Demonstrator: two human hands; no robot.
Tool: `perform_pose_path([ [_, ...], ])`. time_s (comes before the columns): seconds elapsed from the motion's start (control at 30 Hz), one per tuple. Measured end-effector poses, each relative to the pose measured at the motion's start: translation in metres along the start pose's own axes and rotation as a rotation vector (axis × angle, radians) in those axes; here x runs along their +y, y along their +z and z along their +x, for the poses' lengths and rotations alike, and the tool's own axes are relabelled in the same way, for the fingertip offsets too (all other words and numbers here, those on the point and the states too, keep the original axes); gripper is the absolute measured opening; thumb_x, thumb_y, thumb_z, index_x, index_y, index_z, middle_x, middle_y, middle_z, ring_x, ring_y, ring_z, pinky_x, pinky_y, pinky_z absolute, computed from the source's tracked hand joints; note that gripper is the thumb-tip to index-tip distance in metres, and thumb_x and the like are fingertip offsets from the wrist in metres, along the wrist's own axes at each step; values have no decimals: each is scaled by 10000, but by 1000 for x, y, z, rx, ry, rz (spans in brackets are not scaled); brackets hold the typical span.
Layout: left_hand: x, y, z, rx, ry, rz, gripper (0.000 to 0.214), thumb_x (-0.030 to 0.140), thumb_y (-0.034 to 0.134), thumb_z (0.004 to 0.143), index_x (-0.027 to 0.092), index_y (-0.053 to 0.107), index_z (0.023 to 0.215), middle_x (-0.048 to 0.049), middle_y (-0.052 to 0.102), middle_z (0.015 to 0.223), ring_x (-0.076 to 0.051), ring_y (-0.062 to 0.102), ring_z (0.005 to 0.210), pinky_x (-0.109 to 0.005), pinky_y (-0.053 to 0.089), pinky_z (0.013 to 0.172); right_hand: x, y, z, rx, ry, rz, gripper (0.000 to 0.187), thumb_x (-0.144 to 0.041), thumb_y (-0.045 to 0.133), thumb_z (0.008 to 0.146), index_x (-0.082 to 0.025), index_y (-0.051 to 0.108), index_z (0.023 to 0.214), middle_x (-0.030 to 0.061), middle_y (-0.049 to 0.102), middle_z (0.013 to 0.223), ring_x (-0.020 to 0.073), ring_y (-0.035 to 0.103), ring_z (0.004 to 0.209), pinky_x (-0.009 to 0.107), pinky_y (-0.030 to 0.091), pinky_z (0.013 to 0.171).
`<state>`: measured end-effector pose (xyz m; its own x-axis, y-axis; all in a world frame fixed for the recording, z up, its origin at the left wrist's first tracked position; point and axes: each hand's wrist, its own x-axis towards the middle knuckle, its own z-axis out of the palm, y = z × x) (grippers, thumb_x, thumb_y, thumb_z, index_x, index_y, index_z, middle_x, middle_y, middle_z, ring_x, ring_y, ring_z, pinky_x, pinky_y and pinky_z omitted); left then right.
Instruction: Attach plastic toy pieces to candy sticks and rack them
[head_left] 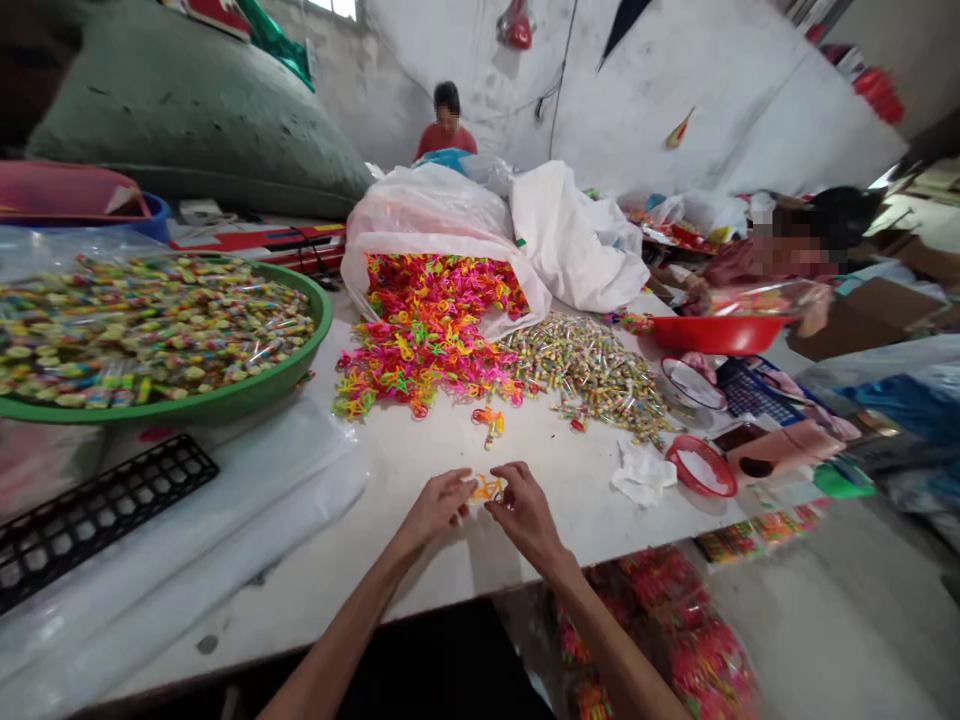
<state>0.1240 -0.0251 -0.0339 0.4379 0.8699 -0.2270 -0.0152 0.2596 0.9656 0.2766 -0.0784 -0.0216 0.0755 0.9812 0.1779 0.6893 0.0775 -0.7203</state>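
Head view: orange plastic loops (487,488) between left hand (436,507) and right hand (527,512)

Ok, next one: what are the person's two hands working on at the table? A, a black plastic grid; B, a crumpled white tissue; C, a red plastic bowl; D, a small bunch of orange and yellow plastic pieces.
D: the left hand and right hand meet at the small bunch of orange and yellow plastic pieces, fingertips at its two sides.

left hand (435,508), right hand (526,514) close together, backs up, fingers (466,484) curled inward
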Motion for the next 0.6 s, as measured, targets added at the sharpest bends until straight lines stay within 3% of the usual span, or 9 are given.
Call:
perform_pose_path([
  [0.1,-1,0,5,-129,-107,-113,369,319,650,647,97,640,942,-52,634,660,-116,550,471,-196,388,408,8,-1,8,-78,26,196,574,-111,585,636,-236,468,1184,21,531,969,82,495,603,230,437,583],
  [0.2,-5,-3,-6,-58,-177,-243,358,232,654,614,113,623,950,-68,656,741,-138,594,532,-213,435,440,21,-4,31,-238,62,295,472,-208,627,658,-191,520,1117,26,585,918,112,559,674,227,447,579],
  [0.3,-11,-3,-17,96,-259,-430,298,171,617,617,113,612,909,-71,659,711,-153,617,586,-242,484,510,32,-2,61,-135,187,-21,220,-278,574,730,-159,595,914,43,616,842,154,579,751,262,432,652],
  [0.37,-14,-1,-21,180,-296,-528,265,139,620,612,118,608,876,-71,663,724,-158,630,647,-265,508,592,34,4,79,-45,255,-190,152,-287,560,744,-162,593,822,56,615,816,190,570,803,298,404,704],
  [0.47,-16,1,-21,281,-293,-577,203,153,683,593,117,612,780,-68,663,728,-153,630,674,-261,509,635,35,15,98,-18,290,-228,143,-247,557,743,-167,566,861,90,600,911,225,553,873,325,371,735],
  [0.6,-16,0,-18,371,-205,-517,227,230,753,543,107,618,677,-14,615,581,-90,562,523,-181,447,515,37,16,96,-35,331,-192,241,-142,498,743,-174,532,979,81,599,894,207,559,858,296,373,692],
])
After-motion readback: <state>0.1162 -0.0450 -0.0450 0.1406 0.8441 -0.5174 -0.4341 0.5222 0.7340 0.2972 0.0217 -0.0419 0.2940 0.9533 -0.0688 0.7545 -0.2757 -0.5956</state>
